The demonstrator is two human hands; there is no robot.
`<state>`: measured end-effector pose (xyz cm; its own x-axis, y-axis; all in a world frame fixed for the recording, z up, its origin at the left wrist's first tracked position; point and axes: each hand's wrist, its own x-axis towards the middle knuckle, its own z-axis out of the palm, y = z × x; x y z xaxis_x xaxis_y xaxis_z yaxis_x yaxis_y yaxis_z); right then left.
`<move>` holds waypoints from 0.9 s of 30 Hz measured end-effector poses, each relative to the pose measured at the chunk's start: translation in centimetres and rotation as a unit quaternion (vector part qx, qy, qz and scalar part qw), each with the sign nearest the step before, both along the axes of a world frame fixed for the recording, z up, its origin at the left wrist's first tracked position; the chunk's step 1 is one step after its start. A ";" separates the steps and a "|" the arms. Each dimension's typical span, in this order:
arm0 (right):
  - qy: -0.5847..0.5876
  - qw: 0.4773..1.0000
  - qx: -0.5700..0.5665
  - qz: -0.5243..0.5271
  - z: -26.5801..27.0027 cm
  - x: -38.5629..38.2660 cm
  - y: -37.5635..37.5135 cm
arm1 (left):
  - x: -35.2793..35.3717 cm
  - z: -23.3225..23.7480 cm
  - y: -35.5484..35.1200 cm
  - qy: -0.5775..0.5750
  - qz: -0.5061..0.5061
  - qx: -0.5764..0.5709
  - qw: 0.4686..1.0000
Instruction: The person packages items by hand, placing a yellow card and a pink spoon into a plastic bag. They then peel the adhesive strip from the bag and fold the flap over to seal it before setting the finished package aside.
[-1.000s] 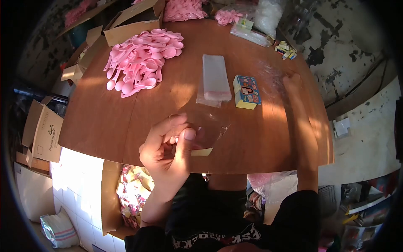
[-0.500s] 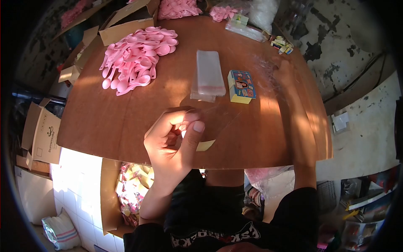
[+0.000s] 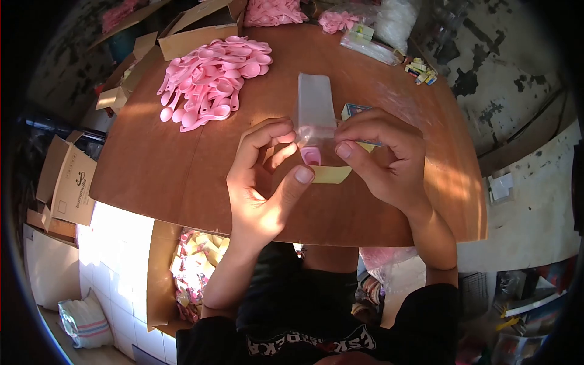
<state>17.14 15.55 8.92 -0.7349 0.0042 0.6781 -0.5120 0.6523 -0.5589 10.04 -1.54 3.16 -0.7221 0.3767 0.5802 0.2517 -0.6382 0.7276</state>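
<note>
Pink piece and yellow card between my left grip (spread) and right grip (can't tell if pinching), over desk. Looks light; plastic stiff, card bendy. Best held by edges.

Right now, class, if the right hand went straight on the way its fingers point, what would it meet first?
Going leftward, the right hand would probably meet the clear packet with the pink piece first, then the left hand. Depth is unclear; it may be touching the packet now.
</note>
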 end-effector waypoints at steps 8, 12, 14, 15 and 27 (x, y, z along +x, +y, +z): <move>-0.078 0.996 -0.033 0.010 -0.8 0.7 0.1 | -0.7 -0.8 0.0 0.000 -0.119 -0.113 0.986; -0.183 0.958 -0.220 0.002 -1.7 1.4 -0.6 | -0.4 -1.7 0.1 -0.027 -0.087 -0.139 0.986; -0.198 0.948 -0.247 0.029 -2.1 1.9 -0.6 | -0.4 -1.8 -0.1 -0.050 -0.085 -0.149 0.984; -0.213 0.937 -0.273 0.054 -2.5 2.2 -0.5 | -0.4 -1.9 -0.1 -0.073 -0.083 -0.157 0.981; -0.198 0.924 -0.328 0.005 -6.3 2.4 0.2 | -1.4 -3.4 -0.1 -0.089 -0.086 -0.166 0.978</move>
<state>19.56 15.74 2.66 -0.9270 0.3101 0.2110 -0.1878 0.1032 -0.9768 8.66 -1.65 -0.25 -0.7100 0.6480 0.2757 0.0119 -0.3804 0.9247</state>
